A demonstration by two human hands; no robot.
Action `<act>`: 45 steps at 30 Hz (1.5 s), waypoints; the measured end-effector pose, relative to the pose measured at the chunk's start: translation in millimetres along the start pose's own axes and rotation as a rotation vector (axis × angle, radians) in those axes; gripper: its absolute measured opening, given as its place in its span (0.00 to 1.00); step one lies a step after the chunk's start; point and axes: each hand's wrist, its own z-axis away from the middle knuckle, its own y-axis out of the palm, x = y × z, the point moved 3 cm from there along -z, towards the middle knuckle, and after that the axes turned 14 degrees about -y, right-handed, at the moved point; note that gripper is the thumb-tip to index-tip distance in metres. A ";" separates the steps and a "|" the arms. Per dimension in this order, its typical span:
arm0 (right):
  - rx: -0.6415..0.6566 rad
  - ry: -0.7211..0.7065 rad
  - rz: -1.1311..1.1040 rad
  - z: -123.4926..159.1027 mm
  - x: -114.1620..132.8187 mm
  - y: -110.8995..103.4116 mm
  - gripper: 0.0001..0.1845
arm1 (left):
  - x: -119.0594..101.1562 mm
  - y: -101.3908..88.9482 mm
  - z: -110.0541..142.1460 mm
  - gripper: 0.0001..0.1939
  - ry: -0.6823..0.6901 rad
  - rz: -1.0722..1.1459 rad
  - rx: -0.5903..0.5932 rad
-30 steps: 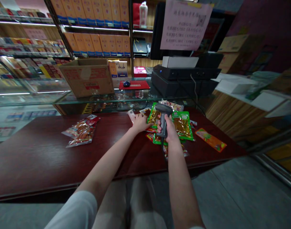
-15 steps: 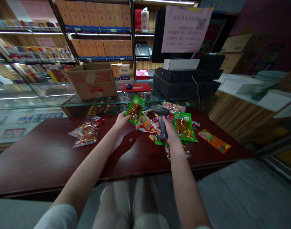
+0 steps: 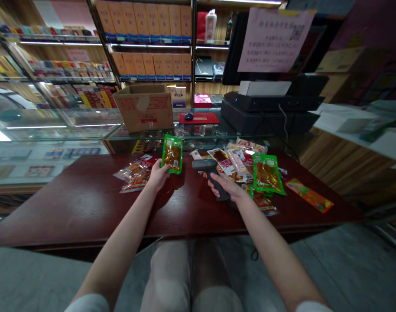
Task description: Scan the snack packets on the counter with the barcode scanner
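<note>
My left hand (image 3: 159, 174) grips a green-edged snack packet (image 3: 172, 154) by its lower left side, held up above the table with a small barcode label facing me. In my right hand (image 3: 224, 185) is a dark barcode scanner (image 3: 214, 174), its head turned left toward the packet, with a gap between them. Behind and right of the scanner lies a pile of snack packets (image 3: 235, 162). A second green-edged packet (image 3: 267, 173) rests on the right of that pile. Left of my left hand, several clear-and-red snack packets (image 3: 136, 173) lie together.
A long orange packet (image 3: 309, 195) lies at the right of the dark red table (image 3: 87, 208). Behind stand an open cardboard box (image 3: 146, 108), a mouse (image 3: 189, 116) on a red mat, and a black cash register with a monitor (image 3: 269, 117). Boxed goods fill the shelves.
My left hand has moved the green packet left and turned it more upright. The scanner has swung from pointing away to pointing left. The whole view has shifted slightly.
</note>
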 end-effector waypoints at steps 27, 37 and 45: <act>-0.701 -0.380 0.402 52.8 71.8 -156.2 0.24 | -20.6 4.4 13.5 0.19 0.373 -1.539 -0.335; -0.657 -0.302 0.419 53.6 50.3 -169.1 0.23 | 38.2 187.8 -52.6 0.33 0.051 -1.331 -0.135; -0.671 -0.305 0.391 56.5 42.9 -167.7 0.23 | 55.7 193.6 -84.5 0.18 0.007 -0.602 -0.074</act>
